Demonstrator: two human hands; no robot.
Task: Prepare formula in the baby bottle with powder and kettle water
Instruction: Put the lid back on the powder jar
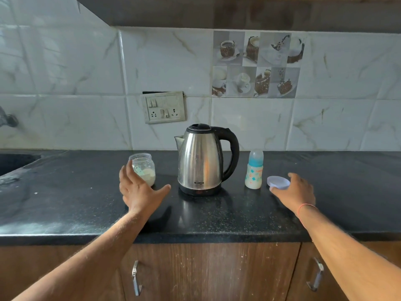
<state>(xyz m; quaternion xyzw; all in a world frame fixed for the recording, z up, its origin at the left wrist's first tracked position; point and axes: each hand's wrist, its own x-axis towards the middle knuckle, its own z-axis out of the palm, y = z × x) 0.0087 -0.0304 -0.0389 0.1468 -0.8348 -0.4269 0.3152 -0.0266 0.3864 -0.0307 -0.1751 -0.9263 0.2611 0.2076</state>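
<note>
Black stone counter (65, 203) is carrying everything. Steel kettle (200, 159), landmark, is standing mid-counter, showing "MILTON" low on its body. Left of the kettle, the left hand (138, 192) is reaching with fingers spread toward the clear powder jar (143, 168), lidless, apparently touching its near side. Right of the kettle, the baby bottle (254, 170) is standing capped; its red print is unreadable. Further right, the right hand (297, 190) is hovering with loosely curled fingers at the pale lid (278, 182).
</note>
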